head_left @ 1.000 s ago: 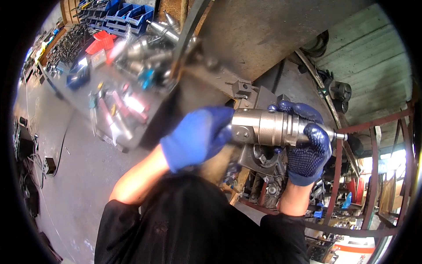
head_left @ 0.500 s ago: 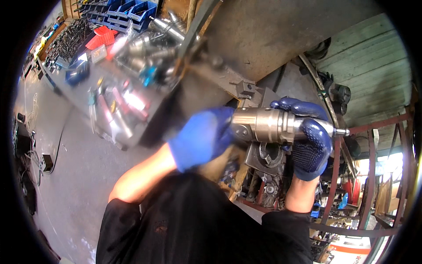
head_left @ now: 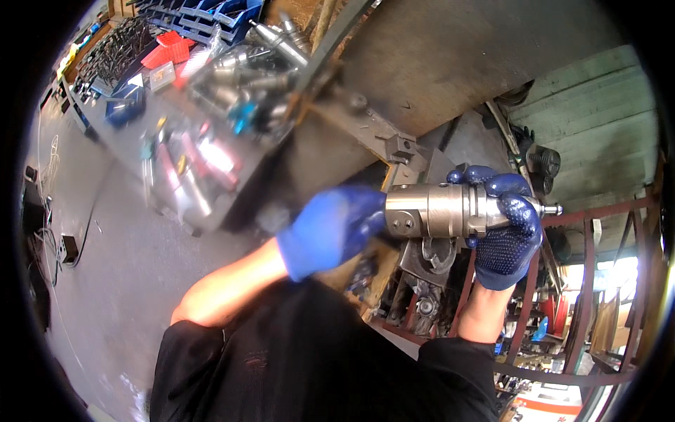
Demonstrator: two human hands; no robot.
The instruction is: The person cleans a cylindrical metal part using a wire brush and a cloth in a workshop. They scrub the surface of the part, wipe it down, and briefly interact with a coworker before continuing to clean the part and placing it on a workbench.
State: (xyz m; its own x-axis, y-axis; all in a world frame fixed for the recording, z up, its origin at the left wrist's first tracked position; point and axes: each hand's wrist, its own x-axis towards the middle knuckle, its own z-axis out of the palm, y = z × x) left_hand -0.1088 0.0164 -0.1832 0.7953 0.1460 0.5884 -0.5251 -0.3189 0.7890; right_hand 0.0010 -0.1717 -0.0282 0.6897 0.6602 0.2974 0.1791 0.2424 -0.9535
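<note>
My right hand [head_left: 512, 239], in a dark blue coated glove, wraps round the tapered part of a steel tool holder [head_left: 434, 209]. The holder lies level in the air, its pull stud pointing right and its thick cylindrical end left. Two small screws show on a flat of that thick end. At the holder's left end face is my left hand [head_left: 334, 228], gloved in blue, with curled fingers; the fingertips are partly hidden and whatever they pinch cannot be seen. Beneath the holder sits a dark metal fixture with a rounded fork-like clamp [head_left: 439, 257].
On the grey bench at left lie several screwdrivers [head_left: 169, 165], more steel tool holders [head_left: 278, 42], red plastic pieces [head_left: 169, 50] and a blue tray [head_left: 125, 105]. Blue bins [head_left: 225, 17] stand behind. A reddish metal railing [head_left: 587, 281] curves along the right.
Both hands and the tool holder have shifted slightly right and down in the picture. The holder has rolled, so both screws on its flat now face me.
</note>
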